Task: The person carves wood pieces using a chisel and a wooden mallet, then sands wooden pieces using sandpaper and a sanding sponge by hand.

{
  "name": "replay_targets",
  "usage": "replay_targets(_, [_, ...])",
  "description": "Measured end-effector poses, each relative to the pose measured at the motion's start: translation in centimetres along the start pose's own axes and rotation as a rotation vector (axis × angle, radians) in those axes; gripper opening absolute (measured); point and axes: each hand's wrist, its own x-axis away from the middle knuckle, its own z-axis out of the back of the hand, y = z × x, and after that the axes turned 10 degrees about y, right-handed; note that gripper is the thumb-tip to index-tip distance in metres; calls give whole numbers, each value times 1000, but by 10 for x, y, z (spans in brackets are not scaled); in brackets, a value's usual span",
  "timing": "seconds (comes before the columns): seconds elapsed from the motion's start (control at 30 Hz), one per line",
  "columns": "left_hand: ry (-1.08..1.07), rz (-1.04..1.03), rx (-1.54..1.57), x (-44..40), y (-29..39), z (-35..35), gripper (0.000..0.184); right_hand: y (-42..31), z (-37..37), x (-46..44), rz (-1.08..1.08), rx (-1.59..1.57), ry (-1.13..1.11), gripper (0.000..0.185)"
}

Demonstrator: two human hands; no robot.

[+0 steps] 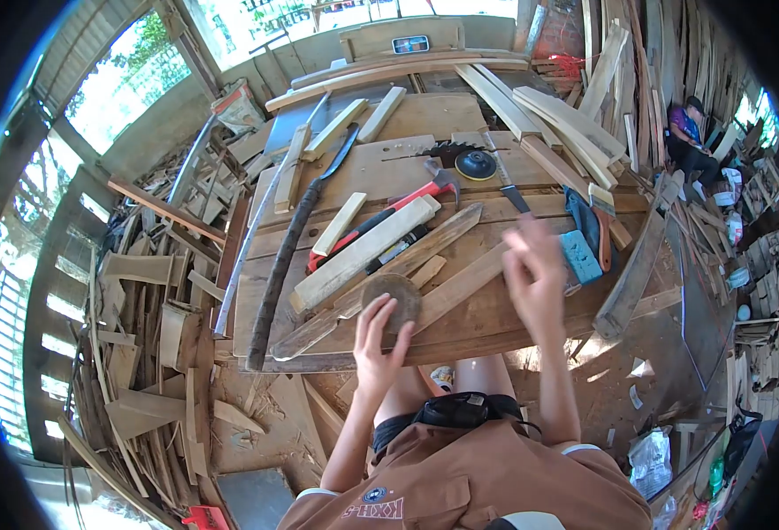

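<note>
My left hand [379, 343] has its fingers and thumb on a round brown disc [393, 299], which looks like a sanding disc, at the table's near edge. My right hand [533, 265] is blurred by motion above the right part of the table. Just beyond it lies a tool with a dark handle [515, 200]; whether the hand touches it I cannot tell. Right of that hand are a blue sponge-like block [579, 256] and a handsaw [601, 234]. Left of the disc, a pale wood strip [367, 252] lies alongside a red-handled hammer [420, 193] and a black marker [398, 249].
A round black pad [476, 163] sits near a toothed saw blade [433, 148] on the wooden table [460, 322]. A long dark-handled knife [292, 238] lies left. Scrap wood [146, 353] is heaped at the left. Another person [691, 141] sits at the far right.
</note>
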Motion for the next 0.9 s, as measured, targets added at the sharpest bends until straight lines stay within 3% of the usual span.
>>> replay_targets(0.07, [57, 75, -1, -11, 0, 9, 35, 60, 26, -1, 33, 527, 108, 36])
replay_targets(0.13, [118, -85, -107, -31, -13, 17, 32, 97, 48, 2, -216, 888, 39, 48])
replay_targets(0.2, [137, -74, -71, -51, -22, 22, 32, 133, 60, 11, -392, 890, -75, 49])
replay_targets(0.27, [9, 13, -98, -65, -31, 30, 34, 142, 61, 10, -487, 806, -149, 50])
replay_targets(0.3, [10, -11, -313, -65, -34, 31, 36, 146, 61, 11, -535, 763, -188, 51])
replay_targets(0.33, [10, -37, -528, -66, -36, 32, 38, 146, 59, 13, -477, 798, -152, 52])
replay_targets(0.43, [50, -26, -605, -60, -31, 33, 44, 143, 51, 20, -283, 881, -51, 53])
replay_targets(0.5, [80, -85, -405, -47, -27, 35, 48, 143, 45, 21, -126, 906, 6, 53])
replay_targets(0.6, [0, -111, -90, -17, -15, 33, 58, 120, 44, 3, -105, 733, -31, 50])
replay_targets(0.67, [-116, -61, -121, 5, -10, 27, 64, 119, 41, -4, -131, 666, -102, 47])
replay_targets(0.77, [-114, -66, -274, 9, -5, 19, 68, 134, 37, -7, -121, 581, -158, 44])
replay_targets(0.9, [-121, -99, -256, 9, -16, 13, 63, 153, 33, -10, -184, 537, -220, 43])
